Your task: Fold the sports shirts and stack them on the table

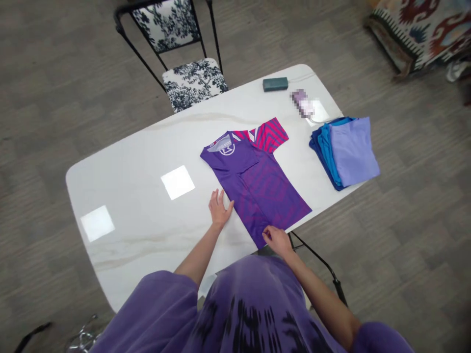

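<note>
A purple jersey [257, 189] with a pink-striped sleeve [271, 135] lies on the white table, its left side folded inward over the front. The collar with a white logo points away from me. My left hand [220, 211] rests open beside the jersey's left folded edge, fingers spread and the thumb touching the cloth. At the near hem my right hand [277, 240] is closed, with fingertips pinched on the jersey's lower edge. How much cloth sits between those fingers is hard to see.
On the table's right end sits a stack of folded blue and lavender garments [353, 152]. A dark green box [275, 84] and a blurred-out phone-like object [301, 103] lie at the far right. Beyond the table [121, 186] stands a patterned chair [195, 81]; a patterned rug [423, 34] shows top right.
</note>
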Motion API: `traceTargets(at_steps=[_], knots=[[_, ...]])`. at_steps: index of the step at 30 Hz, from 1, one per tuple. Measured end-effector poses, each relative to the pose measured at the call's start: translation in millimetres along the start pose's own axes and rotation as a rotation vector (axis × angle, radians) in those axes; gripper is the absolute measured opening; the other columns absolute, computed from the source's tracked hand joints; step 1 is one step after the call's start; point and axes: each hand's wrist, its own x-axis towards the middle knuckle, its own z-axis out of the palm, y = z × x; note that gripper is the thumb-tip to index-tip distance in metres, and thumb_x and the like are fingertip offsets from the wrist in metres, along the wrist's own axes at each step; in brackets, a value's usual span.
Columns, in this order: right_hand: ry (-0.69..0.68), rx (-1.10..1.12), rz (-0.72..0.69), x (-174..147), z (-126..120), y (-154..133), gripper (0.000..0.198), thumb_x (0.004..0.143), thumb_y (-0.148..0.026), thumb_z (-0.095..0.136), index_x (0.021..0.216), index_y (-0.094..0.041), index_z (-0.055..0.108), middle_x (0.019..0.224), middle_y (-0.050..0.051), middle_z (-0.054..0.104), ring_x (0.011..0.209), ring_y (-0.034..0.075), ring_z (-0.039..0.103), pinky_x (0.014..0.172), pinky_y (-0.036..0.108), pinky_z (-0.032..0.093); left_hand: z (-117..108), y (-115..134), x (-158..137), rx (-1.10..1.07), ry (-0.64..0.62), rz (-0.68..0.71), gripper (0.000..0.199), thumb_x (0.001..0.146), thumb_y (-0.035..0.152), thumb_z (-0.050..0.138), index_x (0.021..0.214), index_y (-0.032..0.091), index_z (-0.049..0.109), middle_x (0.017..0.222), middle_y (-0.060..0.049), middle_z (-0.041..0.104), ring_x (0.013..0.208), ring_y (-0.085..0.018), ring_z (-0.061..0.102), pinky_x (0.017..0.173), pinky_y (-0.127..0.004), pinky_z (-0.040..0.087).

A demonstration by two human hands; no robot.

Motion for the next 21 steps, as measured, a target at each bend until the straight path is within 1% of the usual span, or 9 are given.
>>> traceTargets(at_steps=[2,4,6,9,11,14,17,19,21], knots=[[-0.029,-0.037,-0.084,32.8,-7.9,-28.3,0.011,0.104,-0.035,0.065,0.106,-0.031,0.074,0.101,0.004,0.081,0.1,0.026,0.076,0.093,0.038,0.05,10.4,-1.8,-6.5,0.017,-0.026,0.045,0.078,0.103,0.06,0.065,0.172,0.027,0.051,0.181,-0.016,0.041,0.172,-0.038,0.031,0.14,-0.062,0.024],[-0.04,-0.06,-0.206,79.7,-21.0,-63.2,0.016,0.107,-0.039,0.063,0.114,-0.029,0.075,0.108,0.004,0.08,0.105,0.023,0.075,0.098,0.036,0.05,16.3,-5.4,-4.2,0.031,-0.031,0.062,0.076,0.103,0.058,0.065,0.173,0.031,0.051,0.181,-0.013,0.042,0.171,-0.037,0.033,0.141,-0.063,0.02],[-0.027,-0.054,-0.352,140.9,-37.7,-106.5,0.02,0.11,-0.039,0.061,0.12,-0.027,0.074,0.114,0.005,0.079,0.108,0.021,0.073,0.1,0.034,0.05,18.6,-11.0,0.6,0.039,-0.015,0.062,0.076,0.102,0.056,0.066,0.173,0.034,0.05,0.181,-0.01,0.043,0.171,-0.036,0.035,0.141,-0.063,0.021],[0.024,-0.033,-0.532,249.3,-62.5,-183.8,0.024,0.112,-0.038,0.058,0.125,-0.024,0.072,0.124,0.007,0.076,0.11,0.02,0.071,0.1,0.032,0.052,20.7,-19.2,6.3,0.062,0.009,0.057,0.077,0.099,0.056,0.07,0.172,0.037,0.052,0.18,-0.008,0.043,0.17,-0.036,0.037,0.14,-0.063,0.024],[0.071,-0.056,-0.586,321.0,-72.9,-236.3,0.027,0.114,-0.039,0.055,0.129,-0.022,0.07,0.132,0.009,0.073,0.112,0.021,0.07,0.1,0.033,0.054,23.2,-23.0,9.2,0.081,0.013,0.051,0.078,0.098,0.057,0.072,0.171,0.037,0.053,0.18,-0.008,0.045,0.169,-0.037,0.039,0.139,-0.063,0.025],[0.099,-0.188,-0.572,409.0,-73.7,-300.3,0.036,0.113,-0.046,0.058,0.134,-0.018,0.067,0.138,0.013,0.069,0.119,0.026,0.068,0.105,0.04,0.055,27.6,-26.4,12.9,0.087,-0.001,0.044,0.078,0.098,0.058,0.072,0.171,0.038,0.053,0.18,-0.007,0.044,0.168,-0.037,0.04,0.139,-0.063,0.026],[-0.01,-0.412,-0.583,464.5,-66.1,-335.7,0.038,0.109,-0.047,0.067,0.127,-0.014,0.07,0.138,0.017,0.068,0.127,0.031,0.065,0.117,0.05,0.05,30.5,-28.9,16.1,0.076,-0.019,0.019,0.078,0.098,0.058,0.071,0.172,0.041,0.052,0.18,-0.003,0.043,0.169,-0.036,0.039,0.139,-0.063,0.028],[-0.1,-0.513,-0.621,485.7,-65.3,-345.6,0.029,0.108,-0.037,0.067,0.122,-0.012,0.073,0.133,0.016,0.071,0.129,0.031,0.065,0.122,0.055,0.045,31.4,-29.9,17.9,0.064,-0.031,-0.004,0.08,0.097,0.058,0.071,0.172,0.044,0.05,0.18,-0.002,0.043,0.169,-0.036,0.038,0.139,-0.064,0.029],[-0.139,-0.543,-0.646,497.7,-69.5,-349.1,0.024,0.109,-0.028,0.063,0.122,-0.011,0.075,0.129,0.014,0.075,0.129,0.03,0.066,0.124,0.058,0.043,31.4,-30.1,19.4,0.049,-0.05,-0.028,0.081,0.096,0.057,0.072,0.172,0.046,0.049,0.179,0.0,0.044,0.169,-0.036,0.039,0.139,-0.065,0.03]])
